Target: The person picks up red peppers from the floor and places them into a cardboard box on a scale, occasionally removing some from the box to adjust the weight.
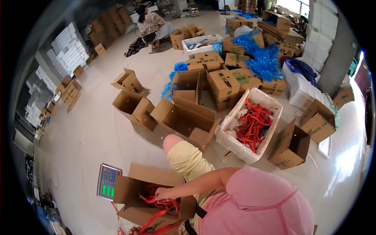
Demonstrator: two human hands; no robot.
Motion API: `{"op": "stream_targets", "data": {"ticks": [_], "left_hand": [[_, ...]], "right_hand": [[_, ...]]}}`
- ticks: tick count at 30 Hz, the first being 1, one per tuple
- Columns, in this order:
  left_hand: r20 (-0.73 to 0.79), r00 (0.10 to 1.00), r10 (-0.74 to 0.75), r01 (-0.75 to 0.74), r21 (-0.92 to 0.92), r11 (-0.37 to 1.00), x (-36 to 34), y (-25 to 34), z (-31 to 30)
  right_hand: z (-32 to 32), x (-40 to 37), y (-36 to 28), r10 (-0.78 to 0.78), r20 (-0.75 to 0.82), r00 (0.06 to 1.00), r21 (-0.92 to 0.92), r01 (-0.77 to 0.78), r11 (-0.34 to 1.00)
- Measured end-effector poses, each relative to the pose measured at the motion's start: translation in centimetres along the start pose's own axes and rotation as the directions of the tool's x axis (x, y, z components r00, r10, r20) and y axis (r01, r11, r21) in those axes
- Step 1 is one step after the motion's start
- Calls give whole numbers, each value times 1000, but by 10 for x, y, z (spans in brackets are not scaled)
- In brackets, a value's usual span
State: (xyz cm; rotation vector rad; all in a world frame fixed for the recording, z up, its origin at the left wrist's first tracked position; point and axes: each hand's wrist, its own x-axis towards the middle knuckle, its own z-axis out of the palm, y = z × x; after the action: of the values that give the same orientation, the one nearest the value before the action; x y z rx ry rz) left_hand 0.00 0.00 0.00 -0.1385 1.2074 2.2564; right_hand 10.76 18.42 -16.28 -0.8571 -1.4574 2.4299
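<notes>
Reaching right hand (162, 194): inside the open carton (127, 190), fingers curled closed on red peppers (171, 205), directly at the heap and nearer it than the left.
Left hand (135, 230): at the picture's bottom edge, mostly cut off, by the ends of longer peppers (156, 216); its opening and hold cannot be told.
Longer peppers' axis: slanting from the carton's side toward the left hand.
Scale (108, 181): just beyond the carton.
Foam box (235, 147): more peppers, on the person's right.
</notes>
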Motion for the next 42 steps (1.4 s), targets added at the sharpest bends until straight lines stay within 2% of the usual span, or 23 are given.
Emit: {"op": "stream_targets", "data": {"ticks": [2,3,4,5,6,7,9,11,12,14,15,16,17,21,24,27,30,32,35,37,39,41,42], "left_hand": [[-68,997,21,-19,19,1000,-21,3,12],[-53,998,24,-23,4,1000,-8,2,11],[-42,999,26,-26,-5,1000,-5,2,8],[-31,999,26,-27,-14,1000,-3,1,5],[-71,997,34,-35,-2,999,-3,-1,6],[-78,996,32,-31,17,999,-3,-2,8],[-96,995,21,-15,64,998,-5,-5,11],[-116,993,10,2,105,994,-8,-8,17],[-96,995,-3,15,129,992,-15,-9,24],[18,998,-68,64,165,984,-17,-11,22],[-6,999,-46,46,173,984,-19,-11,23],[-31,999,-23,28,182,983,-22,-11,27],[-52,999,0,10,191,982,-24,-10,29],[-102,991,-80,95,151,984,-12,-7,13],[-85,993,-82,95,170,981,-12,-8,6],[84,995,-61,40,231,972,-16,-3,3],[470,858,-207,256,-41,966,13,-3,-28],[504,852,-140,225,-111,968,4,0,-17],[471,882,-3,94,-170,981,6,-2,-12],[423,904,-64,102,-67,993,0,7,-15],[359,931,61,-30,-91,995,-4,11,-14],[289,955,72,-32,-142,989,-19,18,0],[338,937,86,-36,-152,988,-19,19,-1]], "right_hand": [[6,-3,-6,-18,-6,1000,84,19,996],[13,10,-12,-289,-193,938,-316,220,923],[21,9,-13,-535,-251,807,-618,292,730],[30,8,-13,-751,-207,627,-852,261,453],[38,-5,-26,-678,-115,726,-754,381,535],[45,-17,-43,-581,112,806,-422,568,706],[65,-46,-53,-487,385,784,-224,591,774],[72,-58,-42,-372,458,808,-369,553,747],[75,-70,-43,-609,374,700,-401,714,574],[74,-82,-53,-642,246,726,-367,683,632],[72,-85,-56,-652,179,737,-347,667,659],[71,-91,-69,-593,156,790,-252,612,749],[65,-105,-81,-398,150,905,-77,411,908],[42,-117,-95,-407,152,901,105,394,913],[34,-129,-101,-352,198,915,255,298,920],[33,-127,-98,-315,160,936,476,206,855],[32,-114,-92,-324,80,943,453,256,854],[34,-107,-88,-332,30,943,441,286,851],[29,-92,-76,-277,-74,958,354,285,891],[21,-81,-63,-179,-138,974,240,208,948],[15,-74,-47,-72,-82,994,238,90,967],[9,-66,-33,76,-13,997,132,-74,989],[9,-68,-37,114,-9,993,86,-112,990]]}}
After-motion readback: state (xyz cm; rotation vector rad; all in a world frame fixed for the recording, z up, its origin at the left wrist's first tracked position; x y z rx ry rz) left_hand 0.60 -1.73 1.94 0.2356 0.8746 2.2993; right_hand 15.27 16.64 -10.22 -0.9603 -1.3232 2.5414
